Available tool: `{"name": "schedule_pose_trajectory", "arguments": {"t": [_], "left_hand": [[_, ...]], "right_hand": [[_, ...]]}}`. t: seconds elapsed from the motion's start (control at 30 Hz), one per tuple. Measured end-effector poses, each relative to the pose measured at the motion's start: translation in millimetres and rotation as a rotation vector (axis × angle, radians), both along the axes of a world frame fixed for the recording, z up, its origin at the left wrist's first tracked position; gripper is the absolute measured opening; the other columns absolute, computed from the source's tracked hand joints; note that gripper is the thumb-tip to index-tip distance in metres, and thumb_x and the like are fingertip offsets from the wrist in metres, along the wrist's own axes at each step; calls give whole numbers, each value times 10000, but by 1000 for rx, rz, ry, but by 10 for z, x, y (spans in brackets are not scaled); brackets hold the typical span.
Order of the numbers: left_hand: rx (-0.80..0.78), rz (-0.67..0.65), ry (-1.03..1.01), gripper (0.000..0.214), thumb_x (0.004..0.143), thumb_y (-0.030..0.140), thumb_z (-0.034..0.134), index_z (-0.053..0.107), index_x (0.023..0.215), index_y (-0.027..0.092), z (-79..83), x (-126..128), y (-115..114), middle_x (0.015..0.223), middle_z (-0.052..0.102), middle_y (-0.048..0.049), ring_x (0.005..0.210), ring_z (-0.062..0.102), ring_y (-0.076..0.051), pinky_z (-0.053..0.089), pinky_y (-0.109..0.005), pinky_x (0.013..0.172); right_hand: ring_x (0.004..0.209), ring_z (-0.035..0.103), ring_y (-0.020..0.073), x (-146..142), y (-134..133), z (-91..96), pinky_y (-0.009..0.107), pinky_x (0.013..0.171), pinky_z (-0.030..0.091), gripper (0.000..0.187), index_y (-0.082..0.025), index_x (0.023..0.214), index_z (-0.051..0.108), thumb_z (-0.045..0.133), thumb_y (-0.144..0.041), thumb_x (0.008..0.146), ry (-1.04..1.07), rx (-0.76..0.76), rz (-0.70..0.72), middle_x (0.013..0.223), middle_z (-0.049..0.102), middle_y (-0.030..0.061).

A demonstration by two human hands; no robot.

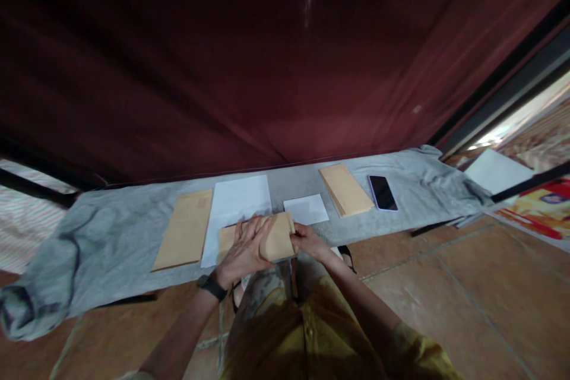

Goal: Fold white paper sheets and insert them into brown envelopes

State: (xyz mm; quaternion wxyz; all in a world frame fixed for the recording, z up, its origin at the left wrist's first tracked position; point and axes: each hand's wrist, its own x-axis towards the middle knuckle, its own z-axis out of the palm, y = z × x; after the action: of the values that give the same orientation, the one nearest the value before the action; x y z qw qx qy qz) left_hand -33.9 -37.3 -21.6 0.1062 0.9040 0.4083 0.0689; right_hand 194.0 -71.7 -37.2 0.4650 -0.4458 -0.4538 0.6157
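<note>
Resting flat with fingers spread, the left hand (243,246) pressed on a brown envelope (279,236) at the near edge of the grey cloth (401,217). The right hand (307,240) pinched the envelope's right end between thumb and fingers. The envelope partly overlapped a white sheet (240,197). A second envelope (184,228) lay just left of that sheet. A small white paper (306,209), a stack of envelopes (345,190) and a dark phone (383,192) lay further right, clear of both hands.
</note>
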Motion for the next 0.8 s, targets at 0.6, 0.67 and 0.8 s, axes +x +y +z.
{"name": "schedule_pose_trajectory", "arguments": {"t": [0.6, 0.67, 0.8], "left_hand": [[64, 34, -12, 1190, 627, 496, 806, 189, 1603, 208, -60, 24, 18, 1551, 378, -211, 1436, 351, -415, 96, -631, 1210], [64, 33, -11, 1198, 621, 509, 810, 188, 1604, 223, -60, 32, 17, 1555, 379, -203, 1439, 349, -415, 98, -627, 1211], [74, 26, -24, 1187, 626, 515, 810, 204, 1604, 224, -49, 45, 19, 1554, 386, -202, 1448, 339, -406, 113, -610, 1214]], "right_hand": [[786, 657, 210, 20, 3, -28, 302, 750, 463, 207, -256, 815, 699, 532, -138, 843, -772, 215, -96, 853, 735, 42], [777, 653, 202, 19, 40, -28, 300, 740, 479, 201, -263, 789, 722, 548, -165, 813, -545, 156, -102, 821, 743, 10], [776, 658, 188, -8, 94, -22, 285, 708, 509, 86, -249, 781, 735, 677, -287, 730, -85, -91, -132, 789, 739, -25]]}}
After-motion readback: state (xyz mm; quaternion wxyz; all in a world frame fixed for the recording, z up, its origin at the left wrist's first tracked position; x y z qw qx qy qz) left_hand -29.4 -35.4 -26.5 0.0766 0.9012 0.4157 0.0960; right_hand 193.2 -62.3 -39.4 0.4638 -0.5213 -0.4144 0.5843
